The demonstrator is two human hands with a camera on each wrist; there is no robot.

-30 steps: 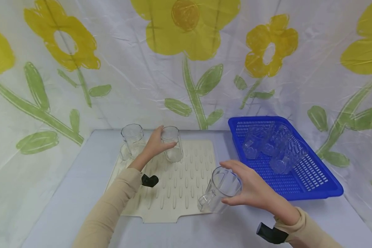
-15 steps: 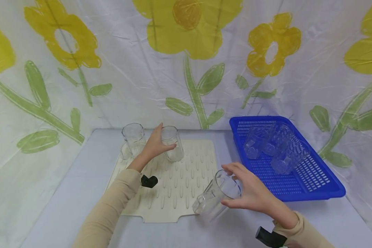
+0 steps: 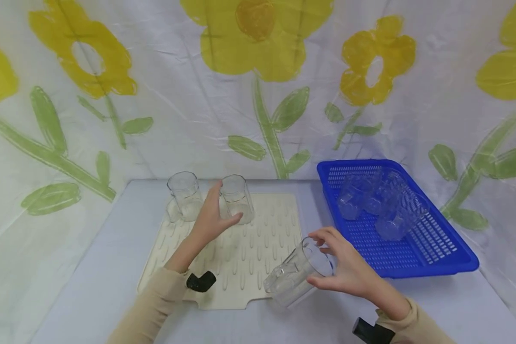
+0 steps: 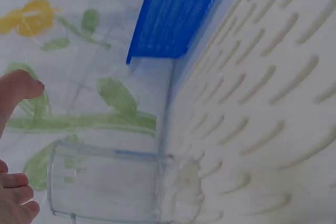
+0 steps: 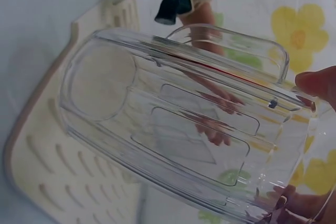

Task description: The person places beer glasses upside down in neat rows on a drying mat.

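A person's right hand (image 3: 345,265) gripped a clear mug (image 3: 290,283) at the lower right of centre in the head view, thumb and fingers clamped on it near the rim. The mug was tilted, its mouth toward the palm and its base toward the lower left, with its handle on the upper left side. It showed in front of the near right corner of a cream ridged mat (image 3: 258,241); whether it touched the mat could not be told. In the right wrist view, the same mug stretched diagonally across the frame, base at upper left, handle along the top.

Left of centre, the left hand (image 3: 208,220) was spread, thumb and fingers apart, just beside a clear glass (image 3: 237,203) that stood upright on the far part of the mat. The left wrist view showed that glass at the bottom of the frame, with fingertips at the left edge near its rim but apart from it. A second mug (image 3: 184,197) stood upright farther left, at the mat's far left corner, its handle facing left.

At the right of the frame, a blue basket (image 3: 382,260) with perforated walls sat on the white worktop (image 3: 107,243), several clear vessels (image 3: 380,203) grouped in its far half. Both arms wore beige sleeves (image 3: 148,301) and black wrist devices (image 3: 201,282). A white backdrop (image 3: 176,110) painted with yellow flowers and green leaves filled the upper frame.
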